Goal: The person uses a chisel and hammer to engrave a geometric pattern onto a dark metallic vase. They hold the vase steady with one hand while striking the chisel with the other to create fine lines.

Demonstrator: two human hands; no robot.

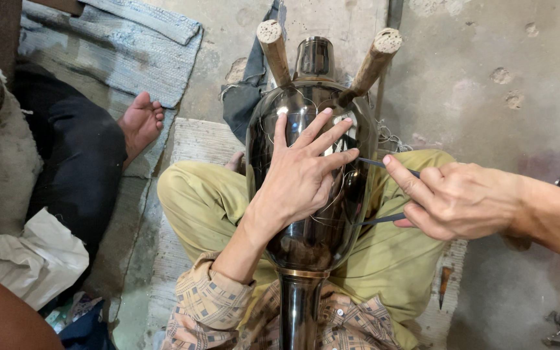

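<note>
Concrete floor [474, 58] under us, dark metal vase [312, 214] across our lap. Left hand [303, 175] lies on it, fingers spread flat; right hand [455, 198], just right of the vase, pinches a divider tool [377, 163]. Scribed curves cover part, most remains bare.

The metal vase [312, 214] lay across the person's lap, its neck toward the two wooden pegs [273, 42] ahead. The left hand [299, 178] rested flat on top of the vase; the right hand [455, 198] sat just right of it, holding a thin tool [374, 162] against its side. Another person's foot [140, 120] lay on the mat [118, 45] to the left.
</note>
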